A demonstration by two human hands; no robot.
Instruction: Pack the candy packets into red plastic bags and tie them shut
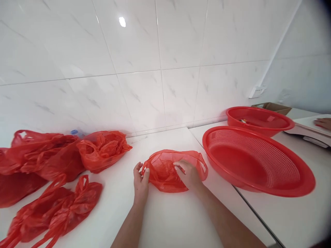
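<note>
A red plastic bag (165, 171) was found on the white counter (176, 220), at lower centre of the frame, lying flattened and loosely crumpled, with both of the person's hands on it. The left hand (141, 182) is held partly open, with the fingers raised and the thumb against the left edge of the bag; whether that edge is gripped cannot be determined. The right hand (188, 175) is placed over the right part of the bag, fingers curled down, with the plastic gathered beneath them.

Further red plastic bags are heaped at the left of the frame: a bunched bag (103, 150) at the wall, others (43, 158) beside it, and two knotted-looking bags (57, 210) at lower left. A blue-capped bottle (74, 132) is partly hidden behind them.

A large red strainer basket (307, 182) is placed at right, just beside the bag. A second red basket (258, 111) is positioned behind it, with small items (243, 121) inside. A cardboard box (271, 107) is seen beyond. At far right, another person's hand (323, 123) is seen resting on a white object (307, 132).
</note>
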